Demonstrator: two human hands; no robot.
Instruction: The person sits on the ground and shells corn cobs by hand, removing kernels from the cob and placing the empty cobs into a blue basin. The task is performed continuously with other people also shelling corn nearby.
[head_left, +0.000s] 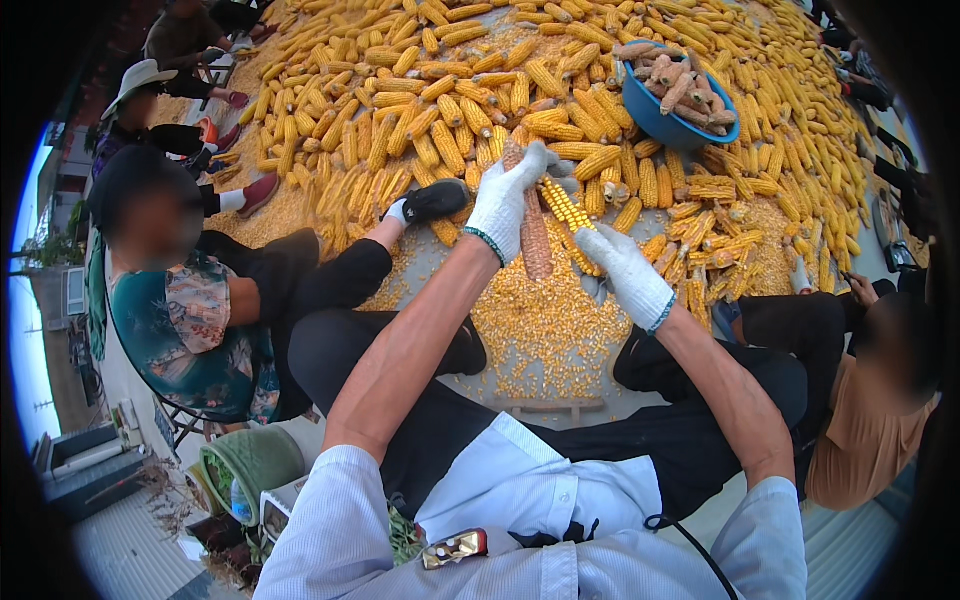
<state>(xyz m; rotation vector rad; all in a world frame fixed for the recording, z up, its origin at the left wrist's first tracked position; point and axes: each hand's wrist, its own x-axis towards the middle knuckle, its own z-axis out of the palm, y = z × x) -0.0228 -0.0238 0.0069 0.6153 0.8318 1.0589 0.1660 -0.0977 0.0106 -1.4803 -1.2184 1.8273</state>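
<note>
My left hand, in a white knit glove, is closed round a bare reddish-brown corn cob, whose lower end hangs below the fingers. In my right hand, gloved the same way, is a yellow corn ear with part of its kernels gone. The ear slants up toward the left hand, its top close against the cob. Under both hands, loose kernels lie in a heap on the ground between my feet. Some of my fingers are hidden behind the cob and ear.
A large pile of whole corn ears spreads ahead. A blue basin of stripped cobs stands on it at the right. One person sits close on my left, another on my right. A green bucket stands at lower left.
</note>
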